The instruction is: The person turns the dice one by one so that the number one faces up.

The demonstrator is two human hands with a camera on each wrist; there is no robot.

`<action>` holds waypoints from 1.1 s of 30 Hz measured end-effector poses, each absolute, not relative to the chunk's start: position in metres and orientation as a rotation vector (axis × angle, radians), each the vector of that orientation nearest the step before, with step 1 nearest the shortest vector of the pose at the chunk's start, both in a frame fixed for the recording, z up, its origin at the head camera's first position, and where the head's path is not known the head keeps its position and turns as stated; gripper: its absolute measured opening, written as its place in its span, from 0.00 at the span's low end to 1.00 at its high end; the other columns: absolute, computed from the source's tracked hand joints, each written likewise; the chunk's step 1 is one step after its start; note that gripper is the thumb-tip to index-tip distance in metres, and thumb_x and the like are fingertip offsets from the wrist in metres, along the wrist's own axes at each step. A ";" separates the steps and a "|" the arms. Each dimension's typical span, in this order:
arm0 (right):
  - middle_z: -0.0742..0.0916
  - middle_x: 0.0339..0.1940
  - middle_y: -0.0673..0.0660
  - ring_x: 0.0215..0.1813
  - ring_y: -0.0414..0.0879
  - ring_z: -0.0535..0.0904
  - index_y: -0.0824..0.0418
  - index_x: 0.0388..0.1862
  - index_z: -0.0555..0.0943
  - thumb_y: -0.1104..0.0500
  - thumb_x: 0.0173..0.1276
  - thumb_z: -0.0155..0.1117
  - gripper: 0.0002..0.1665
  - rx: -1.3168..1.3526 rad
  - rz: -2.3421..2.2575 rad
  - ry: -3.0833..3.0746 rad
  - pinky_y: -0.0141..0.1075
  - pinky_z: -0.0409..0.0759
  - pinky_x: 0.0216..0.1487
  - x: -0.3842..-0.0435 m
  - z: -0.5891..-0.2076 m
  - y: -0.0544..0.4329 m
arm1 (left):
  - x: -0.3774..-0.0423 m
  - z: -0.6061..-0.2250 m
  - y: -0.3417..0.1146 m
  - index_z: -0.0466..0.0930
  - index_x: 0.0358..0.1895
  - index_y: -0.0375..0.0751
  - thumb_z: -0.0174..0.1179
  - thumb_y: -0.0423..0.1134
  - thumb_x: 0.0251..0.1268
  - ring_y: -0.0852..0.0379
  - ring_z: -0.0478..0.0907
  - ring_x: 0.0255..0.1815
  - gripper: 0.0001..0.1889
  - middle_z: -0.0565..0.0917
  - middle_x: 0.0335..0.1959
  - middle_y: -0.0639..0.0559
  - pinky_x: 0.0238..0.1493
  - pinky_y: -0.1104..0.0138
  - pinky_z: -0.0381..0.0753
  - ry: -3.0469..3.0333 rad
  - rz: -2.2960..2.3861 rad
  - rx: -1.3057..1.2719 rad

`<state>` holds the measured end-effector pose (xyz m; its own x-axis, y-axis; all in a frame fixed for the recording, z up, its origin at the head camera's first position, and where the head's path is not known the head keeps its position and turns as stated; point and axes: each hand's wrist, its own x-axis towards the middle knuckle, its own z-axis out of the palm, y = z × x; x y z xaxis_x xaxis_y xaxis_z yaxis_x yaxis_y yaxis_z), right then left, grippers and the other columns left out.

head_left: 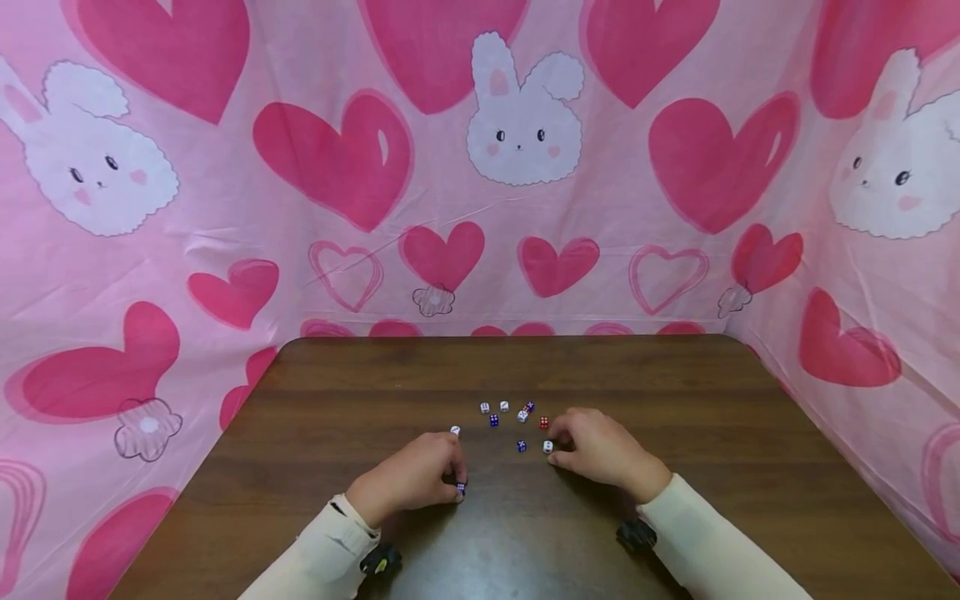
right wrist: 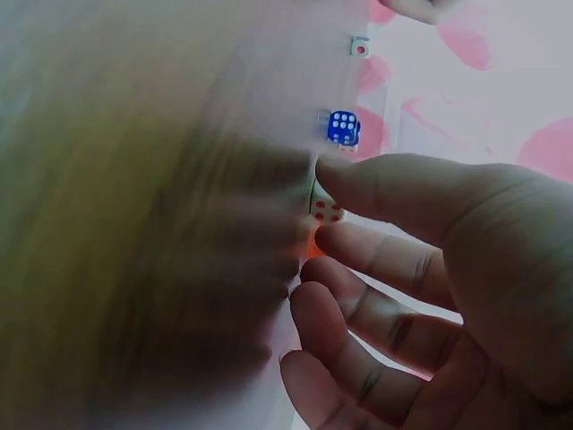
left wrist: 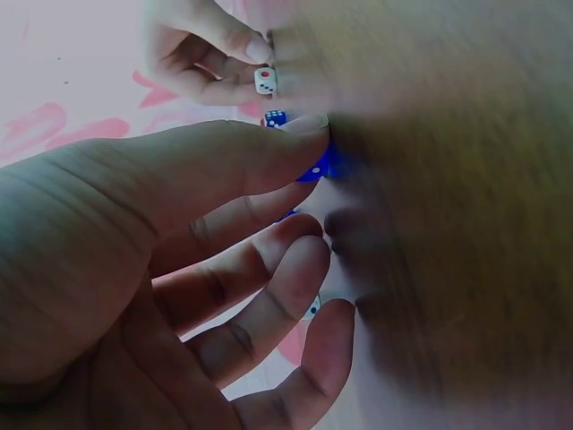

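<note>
Close over the wooden table, my left hand (head_left: 416,475) pinches a blue die (head_left: 461,488) between thumb and index finger. In the left wrist view the thumb covers much of that blue die (left wrist: 315,168), and the other fingers fan out loosely. My right hand (head_left: 603,450) has its thumb and index finger on either side of a white die (head_left: 548,447), holding it at the tabletop. The right wrist view shows red pips on this white die (right wrist: 327,210), partly hidden by the thumb. Just beyond the index finger lies a red die (head_left: 543,422).
Between the hands sits another blue die (head_left: 522,446). Farther back are a blue die (head_left: 494,420) and several white dice (head_left: 484,407), with one white die (head_left: 455,430) beyond the left knuckles. A pink cloth (head_left: 517,217) with hearts and rabbits hangs around the brown table (head_left: 480,550).
</note>
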<state>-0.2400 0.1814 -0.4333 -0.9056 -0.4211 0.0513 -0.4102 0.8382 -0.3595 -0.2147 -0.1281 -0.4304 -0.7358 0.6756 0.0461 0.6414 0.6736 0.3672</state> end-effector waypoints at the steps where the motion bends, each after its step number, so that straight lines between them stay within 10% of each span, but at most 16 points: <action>1: 0.84 0.34 0.43 0.36 0.38 0.77 0.51 0.41 0.89 0.52 0.58 0.82 0.13 -0.685 -0.576 2.984 0.41 0.80 0.44 -0.240 -0.434 0.181 | -0.215 -0.430 -0.128 0.85 0.29 0.49 0.78 0.39 0.54 0.68 0.71 0.34 0.09 0.79 0.33 0.62 0.40 0.71 0.74 2.787 0.562 1.095; 33: 0.85 0.33 0.41 0.37 0.35 0.79 0.47 0.33 0.87 0.57 0.61 0.79 0.07 -0.729 -0.463 3.000 0.40 0.82 0.43 -0.240 -0.429 0.194 | -0.213 -0.428 -0.127 0.85 0.27 0.49 0.79 0.38 0.52 0.68 0.70 0.33 0.10 0.79 0.31 0.62 0.38 0.71 0.74 2.787 0.586 1.091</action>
<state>-0.2399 0.1941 -0.4292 -0.8908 -0.4516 0.0498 -0.4456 0.8471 -0.2897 -0.2129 -0.1273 -0.4277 -0.7404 0.6701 0.0536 0.6349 0.6709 0.3830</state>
